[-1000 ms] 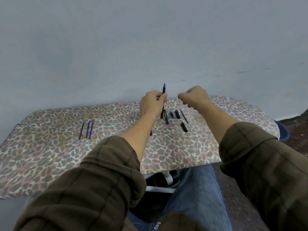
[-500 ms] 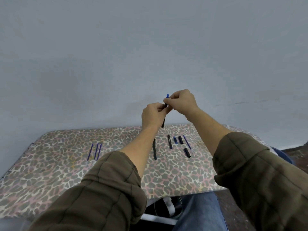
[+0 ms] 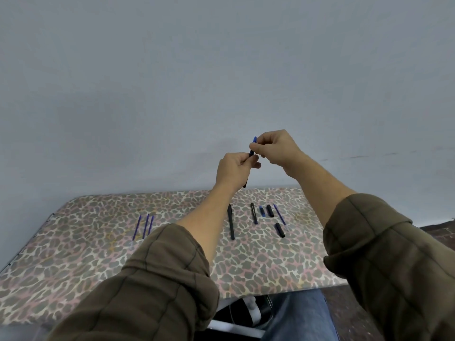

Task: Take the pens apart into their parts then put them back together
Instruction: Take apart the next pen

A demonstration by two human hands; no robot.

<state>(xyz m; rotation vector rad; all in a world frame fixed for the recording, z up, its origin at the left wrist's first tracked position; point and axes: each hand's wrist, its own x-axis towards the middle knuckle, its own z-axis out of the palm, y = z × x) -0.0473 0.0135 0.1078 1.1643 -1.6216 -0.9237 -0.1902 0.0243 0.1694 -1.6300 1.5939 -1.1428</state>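
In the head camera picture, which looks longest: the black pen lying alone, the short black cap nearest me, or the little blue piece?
Longest to shortest, as they look:
1. black pen
2. short black cap
3. little blue piece
All lie close together on the table, so nearness barely affects this.

I see a table [image 3: 73, 267] covered in a leopard-print cloth of grey, pink and cream, pushed against a plain pale grey-blue wall [image 3: 172, 82]. Under its near edge, blue jeans [image 3: 300, 313] show, beside a white bar [image 3: 236, 328]. Dark floor [image 3: 438, 230] sits far right.
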